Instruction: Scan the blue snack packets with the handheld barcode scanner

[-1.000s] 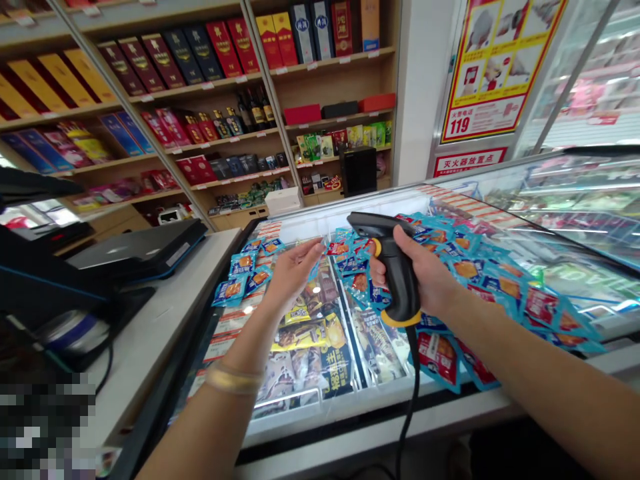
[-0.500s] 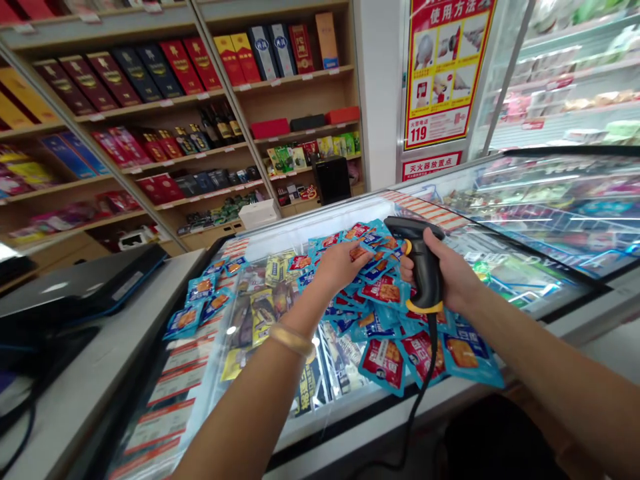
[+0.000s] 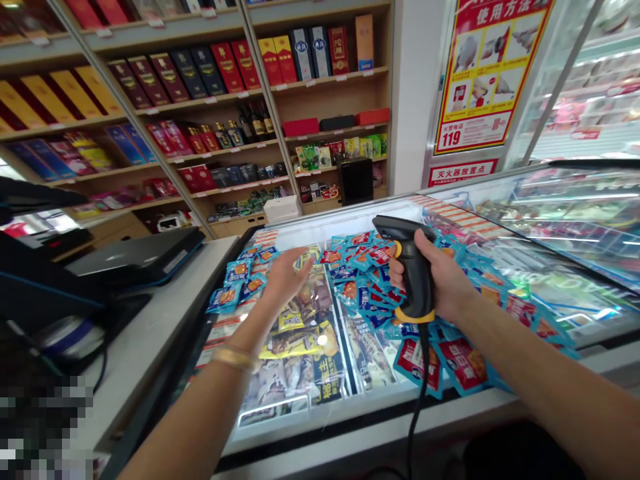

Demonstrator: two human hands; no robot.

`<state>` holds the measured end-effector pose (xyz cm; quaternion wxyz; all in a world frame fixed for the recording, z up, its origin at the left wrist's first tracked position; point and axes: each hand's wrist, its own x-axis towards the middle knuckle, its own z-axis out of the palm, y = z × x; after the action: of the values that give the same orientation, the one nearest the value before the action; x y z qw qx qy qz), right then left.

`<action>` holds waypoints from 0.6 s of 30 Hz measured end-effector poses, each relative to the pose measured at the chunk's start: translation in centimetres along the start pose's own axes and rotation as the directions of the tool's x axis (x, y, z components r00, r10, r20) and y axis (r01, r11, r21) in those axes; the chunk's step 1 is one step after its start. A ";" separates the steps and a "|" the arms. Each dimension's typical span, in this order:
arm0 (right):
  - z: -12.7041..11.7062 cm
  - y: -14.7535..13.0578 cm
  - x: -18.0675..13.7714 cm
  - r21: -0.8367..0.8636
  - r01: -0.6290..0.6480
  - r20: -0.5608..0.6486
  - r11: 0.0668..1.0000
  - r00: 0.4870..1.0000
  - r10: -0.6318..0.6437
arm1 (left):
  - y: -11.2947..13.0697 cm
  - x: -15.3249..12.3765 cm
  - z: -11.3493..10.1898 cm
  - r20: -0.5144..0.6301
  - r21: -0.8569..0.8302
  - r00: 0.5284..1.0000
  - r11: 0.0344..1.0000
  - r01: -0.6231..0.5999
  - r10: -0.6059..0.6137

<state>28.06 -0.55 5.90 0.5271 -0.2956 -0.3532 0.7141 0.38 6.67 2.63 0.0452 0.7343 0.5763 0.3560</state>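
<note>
My right hand (image 3: 447,277) is wrapped around a black and yellow barcode scanner (image 3: 417,277), its head above a heap of small blue-edged snack packets (image 3: 370,257). The scanner's cord hangs toward me. My left hand (image 3: 289,275), slightly blurred, hovers over the glass freezer top (image 3: 350,373) left of the heap. Its fingers are curved with a gap to the thumb, and no packet shows between them. Left of this hand lies a smaller group of similar packets (image 3: 237,270).
Yellow bagged goods (image 3: 291,317) lie beneath the glass. At the left, a counter (image 3: 150,327) holds dark equipment (image 3: 137,257). Shelves with boxes and bottles (image 3: 257,120) stand behind, beside a red and yellow poster (image 3: 493,73).
My left hand has moved left, off the packet heap. My right hand still holds the scanner over the heap. The view has turned left, showing more of the counter.
</note>
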 end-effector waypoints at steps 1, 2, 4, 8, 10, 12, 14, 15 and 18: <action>1.1 0.7 0.6 0.007 -0.011 0.027 1.000 1.000 0.011 | -2.0 -0.2 -1.2 -0.018 0.055 0.999 0.998 0.031 -0.030; 2.3 1.5 1.2 0.014 -0.029 0.055 0.999 0.998 0.028 | -3.9 -0.4 -2.3 -0.030 0.108 0.998 0.993 0.057 -0.054; 4.4 3.1 2.5 0.030 -0.087 0.095 0.996 0.992 0.083 | -7.3 -0.5 -4.4 -0.062 0.201 0.996 0.976 0.077 -0.065; 7.6 5.7 5.2 0.025 -0.222 0.099 0.975 0.971 0.219 | -12.4 0.1 -7.0 -0.003 0.358 0.997 0.931 0.070 -0.074; 8.6 6.5 6.3 0.002 -0.250 0.089 0.968 0.964 0.249 | -14.4 0.9 -7.3 0.073 0.426 0.992 0.902 0.066 -0.107; 9.1 6.9 7.1 -0.030 -0.253 0.091 0.967 0.963 0.254 | -16.1 1.8 -7.1 0.160 0.469 0.977 0.882 0.049 -0.140; 9.3 7.2 7.7 -0.056 -0.245 0.106 0.968 0.962 0.250 | -17.5 2.9 -6.5 0.236 0.482 0.959 0.876 0.027 -0.159; 9.3 7.2 7.9 -0.066 -0.243 0.114 0.968 0.962 0.249 | -18.1 3.4 -6.1 0.263 0.483 0.951 0.876 0.018 -0.164; 9.1 7.3 8.2 -0.095 -0.242 0.116 0.966 0.961 0.252 | -19.1 4.8 -4.9 0.297 0.502 0.934 0.864 0.026 -0.200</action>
<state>14.61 4.15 4.80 0.3980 -0.3121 -0.3746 0.7771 -17.58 15.54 -0.61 -0.0230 0.7361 0.6736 0.0630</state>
